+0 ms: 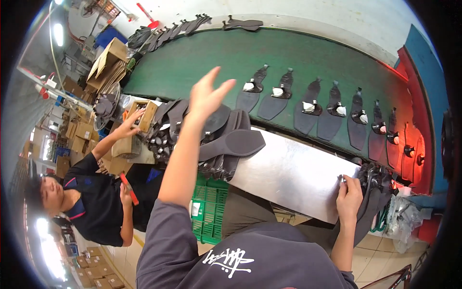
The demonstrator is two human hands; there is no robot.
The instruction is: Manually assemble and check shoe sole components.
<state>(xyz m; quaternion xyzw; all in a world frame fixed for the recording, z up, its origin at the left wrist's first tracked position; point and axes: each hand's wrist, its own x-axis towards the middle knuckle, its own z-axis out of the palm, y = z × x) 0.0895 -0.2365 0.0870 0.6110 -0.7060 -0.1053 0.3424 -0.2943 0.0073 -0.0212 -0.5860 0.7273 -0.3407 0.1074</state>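
Note:
My left hand point(209, 94) is raised over the green belt, thumb and fingers spread, with nothing in it. Below it lies a pile of dark shoe soles point(238, 143) with straps, stacked at the left end of a shiny metal plate point(288, 168). At the plate's right end my right hand point(350, 195) is closed, fingertips together at a small dark, shiny piece that I cannot make out. Beside that hand more dark sandal parts point(373, 180) are heaped. On the belt stand several dark flat sandals point(275, 107) in a row, white wads at their straps.
The green conveyor belt point(192, 62) runs into a red-lit opening point(416, 139) at the right. At left a co-worker point(94, 197) holds a red-handled tool point(129, 189) and reaches to a wooden box point(143, 114). A green crate point(210, 207) sits under the plate.

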